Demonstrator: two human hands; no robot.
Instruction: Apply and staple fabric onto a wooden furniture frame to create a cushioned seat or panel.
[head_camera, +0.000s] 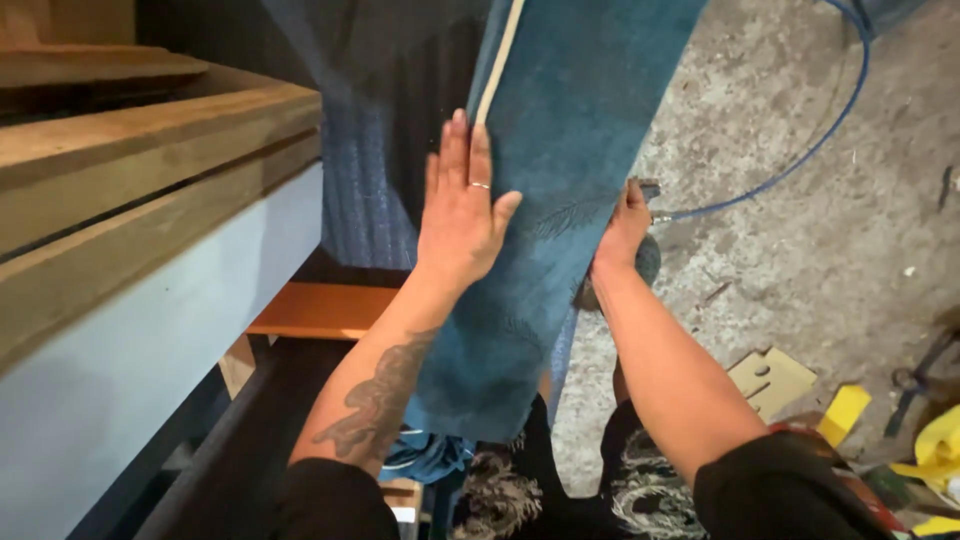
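A long panel covered in teal-blue velvety fabric (560, 200), faintly patterned with leaf shapes and edged with a pale cream strip along its left side, runs from the near centre of the scene up and away toward the far top, its long axis tilted slightly to the right. The left hand (462, 205), wearing a thin ring, lies flat and open on the fabric, fingers together and pointing far, the tattooed forearm stretched out behind it. The right hand (622, 228) is closed around a small metal tool (646, 190) at the panel's right edge, wrist bent inward; a blue hose (800, 160) loops from the tool across the grey concrete floor (800, 260). Wooden boards (150, 150) stand to the left.
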